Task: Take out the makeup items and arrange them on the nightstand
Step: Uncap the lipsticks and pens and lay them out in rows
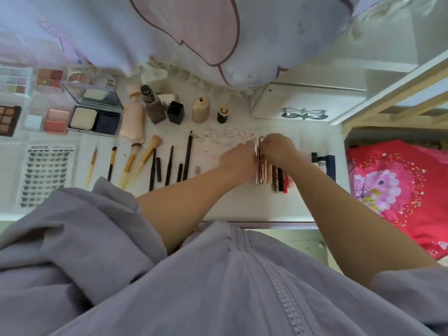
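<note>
Head view: most makeup already lies in rows on the nightstand [242,204].
Done: palettes [14,80] at 10 o'clock, brushes [150,151] at 9.
Your hands: left hand [238,157] and right hand [278,146] pinch the lipstick tubes [260,163], dead centre.
Left: you seem to be squaring this last row.

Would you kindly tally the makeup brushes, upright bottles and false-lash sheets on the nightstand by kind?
Slim long-handled makeup brushes: 4
Upright glass and plastic bottles: 4
White false-lash sheet: 1
Total: 9
</note>
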Tool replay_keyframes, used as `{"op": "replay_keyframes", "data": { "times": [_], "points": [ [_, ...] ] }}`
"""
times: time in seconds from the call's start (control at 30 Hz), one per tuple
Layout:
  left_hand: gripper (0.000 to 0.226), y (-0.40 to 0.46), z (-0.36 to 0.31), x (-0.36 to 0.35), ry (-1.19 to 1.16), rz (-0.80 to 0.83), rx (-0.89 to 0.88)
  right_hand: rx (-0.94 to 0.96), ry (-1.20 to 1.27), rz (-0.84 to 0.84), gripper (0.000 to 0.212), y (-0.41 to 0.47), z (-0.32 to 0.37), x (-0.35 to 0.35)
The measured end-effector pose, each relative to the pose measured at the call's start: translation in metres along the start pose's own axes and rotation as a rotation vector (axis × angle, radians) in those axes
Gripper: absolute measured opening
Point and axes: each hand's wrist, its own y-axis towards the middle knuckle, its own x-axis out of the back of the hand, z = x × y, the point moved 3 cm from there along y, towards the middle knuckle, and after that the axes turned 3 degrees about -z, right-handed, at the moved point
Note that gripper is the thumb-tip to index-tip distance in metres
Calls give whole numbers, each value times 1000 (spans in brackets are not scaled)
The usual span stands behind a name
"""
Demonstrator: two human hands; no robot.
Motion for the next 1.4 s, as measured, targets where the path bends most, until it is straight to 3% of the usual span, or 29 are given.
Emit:
{"op": "replay_keyframes", "data": {
  "times": [0.2,0.33,0.47,0.63,0.83,1.0,1.17,1.3,1.4],
  "points": [
    [34,9,-7,-17,54,-79,200,131,-28,58,24,15,1,2],
    [34,-1,-5,-9,-74,-112,277,155,34,104,35,14,5,8],
    [19,-26,5,4,-132,-167,106,103,232,293,47,-4,8,13],
    [21,-57,20,23,-107,-185,-81,166,387,467,35,-29,8,19],
    [29,-80,34,49,-21,-125,-185,322,574,382,9,-75,13,22],
    [23,-95,42,75,41,-111,-297,221,505,396,41,-101,25,28],
    [22,-105,52,88,38,-155,-325,289,548,312,21,-120,39,25],
    [20,-114,55,96,59,-174,-351,204,614,321,44,-129,44,18],
    [20,-119,60,99,104,-160,-348,263,594,316,28,-134,49,14]
  ]
}}
